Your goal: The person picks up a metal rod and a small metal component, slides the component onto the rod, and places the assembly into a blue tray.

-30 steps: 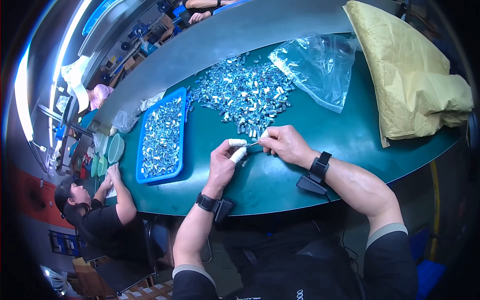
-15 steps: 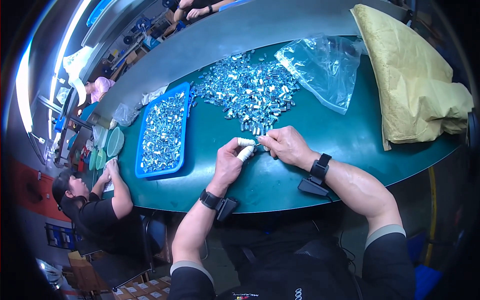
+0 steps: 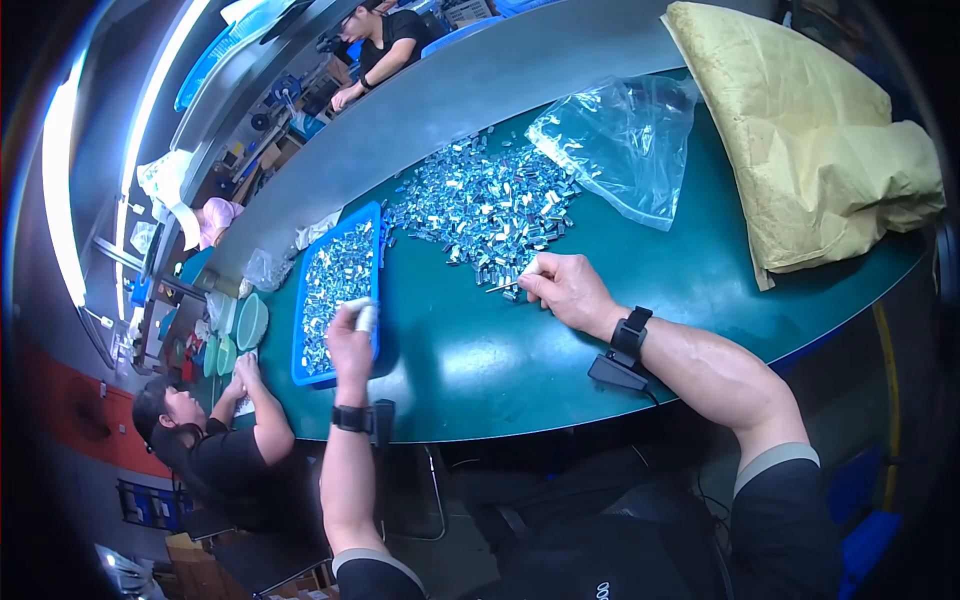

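Note:
Over the near right side of a blue tray point(image 3: 376, 290) filled with small shiny metal pieces point(image 3: 335, 262) is my left hand point(image 3: 350, 340). White coverings wrap some of its fingertips. Motion blurs those fingers, so whether they hold a piece does not show. At the near edge of a large loose heap of similar metal pieces point(image 3: 490, 200), my right hand point(image 3: 572, 290) is closed on a thin rod-like metal tool point(image 3: 501, 288). The tool's slim end points left, and most of its grip is hidden in the hand.
A clear plastic bag point(image 3: 630, 150) lies right of the heap, beside a big yellowish sack point(image 3: 810, 140). A co-worker point(image 3: 215, 450) sits at the left near green bowls point(image 3: 252, 320). Another person point(image 3: 390, 45) works beyond the grey ledge point(image 3: 430, 105).
My left hand has left my right hand and moved left to the tray. The right hand keeps the tool near the heap. The whole view has shifted slightly.

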The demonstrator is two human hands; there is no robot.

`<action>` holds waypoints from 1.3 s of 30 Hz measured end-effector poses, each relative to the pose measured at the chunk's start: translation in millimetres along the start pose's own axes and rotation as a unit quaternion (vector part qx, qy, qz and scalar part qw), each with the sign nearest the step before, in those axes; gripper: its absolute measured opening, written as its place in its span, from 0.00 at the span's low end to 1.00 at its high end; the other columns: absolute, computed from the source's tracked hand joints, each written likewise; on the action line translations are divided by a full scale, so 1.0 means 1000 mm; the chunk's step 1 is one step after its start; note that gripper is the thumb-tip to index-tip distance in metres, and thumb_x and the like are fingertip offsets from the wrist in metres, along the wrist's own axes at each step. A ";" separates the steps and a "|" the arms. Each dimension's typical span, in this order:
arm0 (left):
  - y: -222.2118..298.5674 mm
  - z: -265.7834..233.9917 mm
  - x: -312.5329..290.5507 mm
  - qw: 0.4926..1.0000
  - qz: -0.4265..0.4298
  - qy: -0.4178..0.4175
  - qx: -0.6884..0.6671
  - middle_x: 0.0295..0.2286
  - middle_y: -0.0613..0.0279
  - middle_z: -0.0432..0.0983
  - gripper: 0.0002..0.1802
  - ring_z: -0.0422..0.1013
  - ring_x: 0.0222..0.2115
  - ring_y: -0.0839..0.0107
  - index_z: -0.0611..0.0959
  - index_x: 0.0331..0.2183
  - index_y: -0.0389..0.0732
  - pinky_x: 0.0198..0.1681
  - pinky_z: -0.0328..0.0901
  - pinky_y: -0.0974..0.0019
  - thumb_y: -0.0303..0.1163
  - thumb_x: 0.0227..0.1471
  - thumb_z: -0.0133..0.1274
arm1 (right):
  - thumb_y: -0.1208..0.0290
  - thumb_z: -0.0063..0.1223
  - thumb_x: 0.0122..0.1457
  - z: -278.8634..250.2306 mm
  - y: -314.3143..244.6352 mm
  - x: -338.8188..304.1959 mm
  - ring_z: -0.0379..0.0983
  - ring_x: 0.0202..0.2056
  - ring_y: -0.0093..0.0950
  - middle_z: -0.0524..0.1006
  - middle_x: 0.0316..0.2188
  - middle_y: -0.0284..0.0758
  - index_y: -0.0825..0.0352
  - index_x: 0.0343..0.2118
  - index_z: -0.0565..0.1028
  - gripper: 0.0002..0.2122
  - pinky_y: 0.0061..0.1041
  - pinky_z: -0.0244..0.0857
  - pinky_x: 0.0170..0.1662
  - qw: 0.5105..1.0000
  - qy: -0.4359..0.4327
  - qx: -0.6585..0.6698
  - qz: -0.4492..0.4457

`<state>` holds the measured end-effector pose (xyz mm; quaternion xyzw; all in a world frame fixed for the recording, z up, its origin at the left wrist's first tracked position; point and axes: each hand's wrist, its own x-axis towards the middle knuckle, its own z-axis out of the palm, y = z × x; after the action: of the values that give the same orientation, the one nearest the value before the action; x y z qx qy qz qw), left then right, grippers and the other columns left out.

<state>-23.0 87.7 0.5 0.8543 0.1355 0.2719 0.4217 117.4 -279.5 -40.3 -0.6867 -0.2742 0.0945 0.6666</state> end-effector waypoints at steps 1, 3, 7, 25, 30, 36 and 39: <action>-0.001 -0.011 0.008 1.000 0.001 -0.002 0.002 0.36 0.62 0.83 0.10 0.77 0.35 0.73 0.85 0.43 0.38 0.40 0.71 0.69 0.22 0.58 0.60 | 0.68 0.58 0.65 0.001 0.000 0.000 0.73 0.22 0.17 0.80 0.20 0.30 0.69 0.28 0.79 0.11 0.22 0.65 0.26 1.000 -0.003 -0.003 0.000; 0.004 -0.026 0.018 0.960 0.085 0.085 0.252 0.37 0.60 0.82 0.13 0.77 0.35 0.69 0.85 0.45 0.38 0.41 0.71 0.66 0.24 0.57 0.61 | 0.68 0.58 0.65 -0.001 -0.001 -0.001 0.72 0.22 0.17 0.80 0.21 0.30 0.69 0.28 0.79 0.11 0.22 0.65 0.25 1.000 -0.010 -0.012 -0.001; 0.033 0.024 0.021 0.948 0.182 -0.013 0.262 0.39 0.56 0.81 0.20 0.77 0.39 0.61 0.84 0.49 0.39 0.45 0.71 0.61 0.26 0.54 0.63 | 0.65 0.58 0.62 -0.004 -0.002 -0.001 0.76 0.22 0.25 0.81 0.20 0.34 0.68 0.27 0.80 0.12 0.29 0.67 0.27 0.999 0.002 -0.024 0.022; 0.056 0.124 -0.011 0.948 0.206 -0.122 0.212 0.32 0.55 0.78 0.10 0.75 0.33 0.57 0.85 0.38 0.39 0.40 0.70 0.59 0.24 0.50 0.64 | 0.65 0.58 0.63 -0.004 -0.002 -0.002 0.75 0.21 0.25 0.80 0.20 0.34 0.68 0.26 0.80 0.12 0.28 0.67 0.27 0.999 -0.020 -0.028 0.032; 0.062 0.121 -0.025 0.972 0.142 -0.133 0.132 0.34 0.59 0.80 0.08 0.77 0.35 0.66 0.85 0.38 0.38 0.42 0.71 0.65 0.23 0.53 0.64 | 0.67 0.59 0.64 0.000 0.003 -0.001 0.72 0.22 0.17 0.80 0.21 0.30 0.69 0.29 0.80 0.11 0.22 0.65 0.26 0.999 -0.023 -0.025 0.012; 0.083 0.130 -0.047 0.982 -0.011 -0.190 -0.014 0.38 0.64 0.82 0.08 0.76 0.38 0.77 0.85 0.40 0.37 0.45 0.70 0.71 0.23 0.57 0.62 | 0.68 0.58 0.65 -0.004 -0.001 -0.003 0.73 0.23 0.17 0.80 0.22 0.30 0.69 0.30 0.80 0.10 0.22 0.66 0.27 0.997 -0.028 -0.058 0.030; 0.074 0.132 -0.046 0.981 -0.025 -0.179 -0.069 0.40 0.65 0.82 0.08 0.76 0.40 0.78 0.84 0.42 0.36 0.47 0.70 0.71 0.22 0.58 0.61 | 0.69 0.58 0.65 -0.001 -0.001 -0.003 0.73 0.24 0.16 0.80 0.23 0.30 0.70 0.30 0.80 0.10 0.21 0.66 0.28 0.999 -0.032 -0.024 0.034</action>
<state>15.8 -63.9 -22.4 0.8543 0.0606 0.1130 0.5038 114.8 -282.5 -39.9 -0.7081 -0.2740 0.1319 0.6373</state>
